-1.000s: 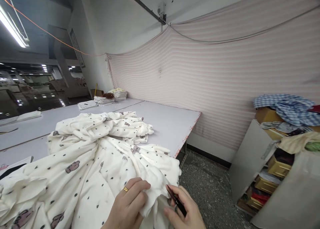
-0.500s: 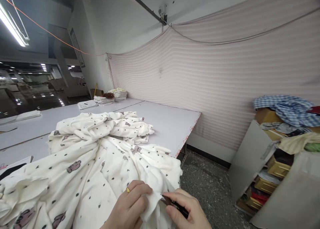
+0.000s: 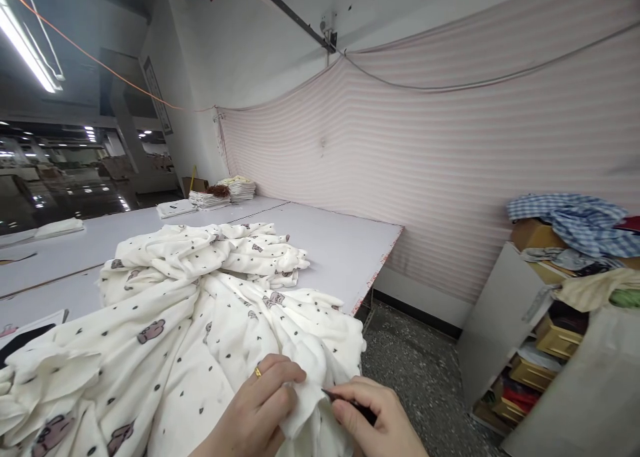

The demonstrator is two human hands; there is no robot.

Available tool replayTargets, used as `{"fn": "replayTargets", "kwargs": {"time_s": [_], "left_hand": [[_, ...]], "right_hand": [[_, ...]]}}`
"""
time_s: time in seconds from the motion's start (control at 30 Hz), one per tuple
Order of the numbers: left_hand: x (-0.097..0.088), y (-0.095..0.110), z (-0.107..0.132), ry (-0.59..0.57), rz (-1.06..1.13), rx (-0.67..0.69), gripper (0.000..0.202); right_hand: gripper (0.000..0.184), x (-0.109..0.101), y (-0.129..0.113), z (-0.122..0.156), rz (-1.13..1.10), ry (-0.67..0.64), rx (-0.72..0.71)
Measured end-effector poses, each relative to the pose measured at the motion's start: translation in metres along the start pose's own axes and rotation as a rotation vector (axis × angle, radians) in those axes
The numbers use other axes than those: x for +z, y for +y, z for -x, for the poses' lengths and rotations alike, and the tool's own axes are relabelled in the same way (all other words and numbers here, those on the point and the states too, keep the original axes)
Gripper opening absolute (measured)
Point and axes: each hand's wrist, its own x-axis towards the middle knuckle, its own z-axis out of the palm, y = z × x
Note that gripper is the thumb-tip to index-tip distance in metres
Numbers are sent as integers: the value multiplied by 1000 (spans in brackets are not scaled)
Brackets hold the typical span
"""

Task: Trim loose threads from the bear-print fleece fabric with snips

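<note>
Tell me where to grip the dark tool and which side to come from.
Probably by the thicker rear of the dark tool, coming from the right, as the right hand holds it. Its narrow tip points left at the white fabric, so that end is better left free.

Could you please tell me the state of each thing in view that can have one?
White printed cloth: bunched, in folds
Dark tool: partly hidden, tip at the cloth
Left hand: pinching the cloth
Right hand: closed on the tool
Striped sheet: hung, sagging at top
Blue checked cloth: crumpled
Tube light: lit
</note>
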Motion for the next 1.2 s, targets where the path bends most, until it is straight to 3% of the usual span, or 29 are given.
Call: {"fn": "replayTargets", "kwargs": {"time_s": [0.07,0.1,0.17,0.27,0.3,0.37,0.47,0.53,0.67,0.8,0.93,1.07,1.2], "left_hand": [[-2,3,-2,15,51,-57,26],[-2,5,-4,12,121,-152,25],[-4,11,-9,-19,355,-501,21],[-6,17,-19,-53,771,-1096,12],[-6,19,-21,-45,869,-1213,15],[-6,20,-24,5,980,-1317,22],[-6,20,-24,52,1007,-1331,22],[-6,19,-22,58,973,-1295,19],[-8,17,-18,5,973,-1269,15],[-7,18,-16,1,815,-1252,30],[-1,21,-25,-51,621,-1143,24],[-1,21,-31,-136,528,-1123,25],[-2,18,-31,-128,645,-1187,24]], "right_hand": [[21,7,5,-1,-4,82,-26],[18,11,7,-2,1,128,-38],[10,19,10,-7,10,217,-32],[15,28,11,-15,-34,322,16],[11,31,10,-17,-71,343,12],[8,37,8,-18,-132,365,-82],[19,45,7,-17,-110,385,-275],[23,50,8,-16,-51,376,-317],[12,53,10,-18,12,314,-252],[26,52,7,-20,43,306,-190],[31,53,5,-22,58,281,-160],[29,49,5,-18,54,309,-113],[23,37,5,-12,-55,307,-40]]}}
